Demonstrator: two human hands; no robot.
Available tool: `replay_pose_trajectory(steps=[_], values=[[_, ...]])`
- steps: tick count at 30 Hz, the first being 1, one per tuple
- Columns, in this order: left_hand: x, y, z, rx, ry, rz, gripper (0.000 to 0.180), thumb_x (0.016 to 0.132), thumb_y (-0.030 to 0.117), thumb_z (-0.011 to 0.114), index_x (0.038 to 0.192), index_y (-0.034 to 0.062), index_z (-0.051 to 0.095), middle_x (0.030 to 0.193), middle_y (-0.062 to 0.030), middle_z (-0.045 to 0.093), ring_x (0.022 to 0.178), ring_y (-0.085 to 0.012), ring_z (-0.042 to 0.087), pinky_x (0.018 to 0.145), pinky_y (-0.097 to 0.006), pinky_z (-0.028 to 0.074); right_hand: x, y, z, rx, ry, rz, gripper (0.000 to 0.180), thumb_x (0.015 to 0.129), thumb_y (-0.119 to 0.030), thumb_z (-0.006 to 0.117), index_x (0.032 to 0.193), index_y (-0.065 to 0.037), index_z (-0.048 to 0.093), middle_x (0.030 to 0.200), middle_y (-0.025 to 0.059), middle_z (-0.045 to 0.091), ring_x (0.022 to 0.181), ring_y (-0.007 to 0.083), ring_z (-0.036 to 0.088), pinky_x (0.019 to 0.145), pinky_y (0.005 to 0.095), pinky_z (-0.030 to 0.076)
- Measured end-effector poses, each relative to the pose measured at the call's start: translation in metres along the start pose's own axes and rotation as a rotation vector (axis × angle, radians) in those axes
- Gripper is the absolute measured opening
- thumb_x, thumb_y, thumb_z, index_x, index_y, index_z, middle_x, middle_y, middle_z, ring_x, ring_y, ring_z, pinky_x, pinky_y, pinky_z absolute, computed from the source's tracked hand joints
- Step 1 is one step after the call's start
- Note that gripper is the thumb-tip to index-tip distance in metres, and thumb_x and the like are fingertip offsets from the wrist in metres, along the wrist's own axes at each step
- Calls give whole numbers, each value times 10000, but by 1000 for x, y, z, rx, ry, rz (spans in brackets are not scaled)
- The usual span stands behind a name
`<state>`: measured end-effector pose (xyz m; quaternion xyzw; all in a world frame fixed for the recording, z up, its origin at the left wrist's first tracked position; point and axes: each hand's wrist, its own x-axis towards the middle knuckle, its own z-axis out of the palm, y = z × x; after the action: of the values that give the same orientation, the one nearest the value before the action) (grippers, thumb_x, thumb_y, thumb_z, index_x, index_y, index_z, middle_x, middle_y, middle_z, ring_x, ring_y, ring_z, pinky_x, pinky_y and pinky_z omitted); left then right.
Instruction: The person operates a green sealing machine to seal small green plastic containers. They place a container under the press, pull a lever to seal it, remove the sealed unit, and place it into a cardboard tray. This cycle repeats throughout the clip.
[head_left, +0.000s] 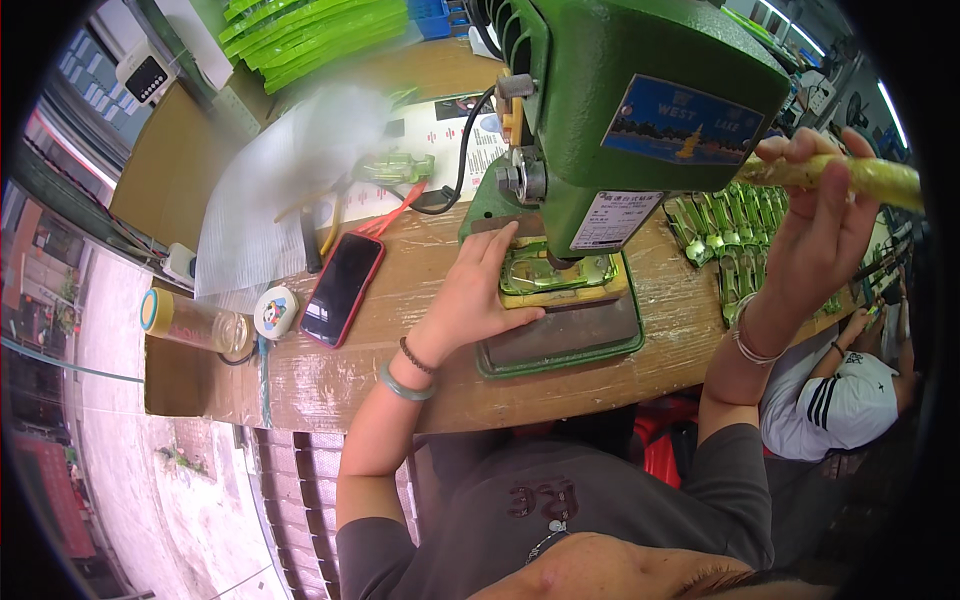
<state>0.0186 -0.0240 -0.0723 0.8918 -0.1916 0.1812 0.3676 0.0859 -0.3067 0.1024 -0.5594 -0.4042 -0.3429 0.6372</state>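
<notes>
Dark-screened red phone [341,289] near worktop's left end; blue picture label [682,121], white label [620,217] on green machine.

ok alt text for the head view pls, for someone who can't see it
A person's left hand steadies a green metal frame piece under a green bench press while the right hand grips its yellow-green lever handle. On the wooden workbench lie a red-cased phone, a small bottle and rows of green parts.

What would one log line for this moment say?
left hand: steadies green metal frame under green press | right hand: grips yellow-green lever
</notes>
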Motion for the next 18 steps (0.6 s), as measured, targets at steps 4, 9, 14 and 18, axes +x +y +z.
replay_pose_trajectory(steps=[4, 9, 14, 18], values=[[-1, 3, -1, 9, 5, -6, 1019, 641, 310, 891, 1455, -23, 375, 1271, -230, 528, 1189, -394, 505, 1025, -444, 435, -17, 0, 1, -13, 64, -41, 277, 1072, -152, 412, 1298, 7, 406, 989, 201, 637, 887, 310, 694, 789, 388, 595], [-3, 2, -1, 21, 6, -8, 1028, 641, 315, 891, 1457, -30, 369, 1283, -235, 521, 1202, -398, 501, 1032, -446, 433, -70, 2, 11, 48, 173, -130, 285, 1070, -154, 413, 1334, -52, 380, 1067, 221, 602, 1022, 362, 647, 888, 479, 563], [-1, 2, -7, -14, -38, -12, 1013, 646, 305, 887, 1452, -30, 373, 1297, -236, 511, 1214, -401, 496, 1038, -443, 431, -78, 5, 5, -54, 166, -166, 319, 1057, -133, 440, 1360, -52, 379, 1088, 218, 595, 1031, 376, 639, 901, 506, 556], [2, 2, -14, -23, -92, -44, 952, 635, 296, 886, 1398, -36, 425, 1309, -232, 503, 1242, -399, 480, 1062, -436, 422, -6, -1, 5, -130, 98, 53, 326, 1042, -99, 469, 1345, 9, 412, 1062, 188, 627, 938, 303, 681, 832, 407, 592]])
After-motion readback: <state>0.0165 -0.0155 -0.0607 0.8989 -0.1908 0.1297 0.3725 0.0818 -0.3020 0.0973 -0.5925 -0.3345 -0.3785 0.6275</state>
